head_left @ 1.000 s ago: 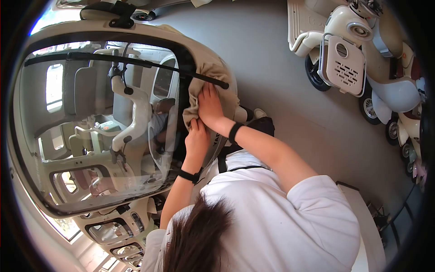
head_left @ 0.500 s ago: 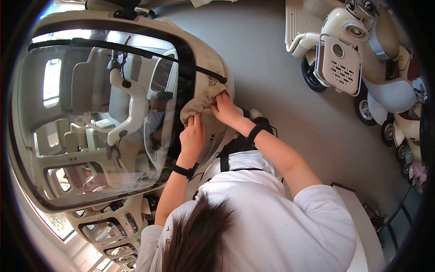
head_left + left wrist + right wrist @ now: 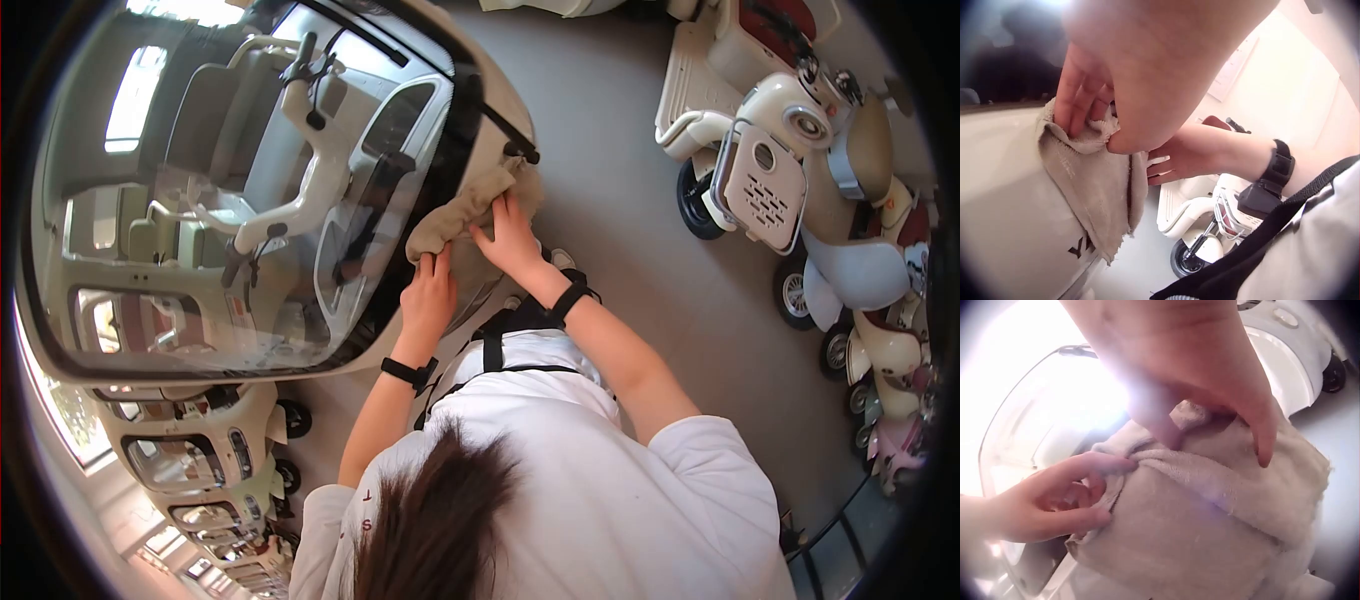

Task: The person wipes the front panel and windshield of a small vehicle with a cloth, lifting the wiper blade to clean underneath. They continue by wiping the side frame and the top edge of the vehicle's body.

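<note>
A beige cloth [image 3: 462,212] lies on the vehicle's front edge [image 3: 505,120], its near end pinched by the left hand [image 3: 428,296], the right hand [image 3: 510,237] pressing spread fingers on top.

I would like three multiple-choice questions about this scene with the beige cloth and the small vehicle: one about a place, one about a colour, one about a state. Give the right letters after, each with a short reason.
1. Where does the beige terry cloth lie?
A. on the grey floor
B. on the cream body edge beside the small vehicle's windscreen
C. on a scooter seat

2. What colour are the bands on both wrists?
A. black
B. red
C. white

3. What is the left hand doing?
A. hanging free
B. lying flat on the glass
C. pinching the cloth's edge

Answers:
1 B, the head view shows the cloth draped over the cream frame by the glass.
2 A, both bands look black.
3 C, the left wrist view shows its fingers and thumb closed on a fold, while the right hand presses the cloth.
</note>
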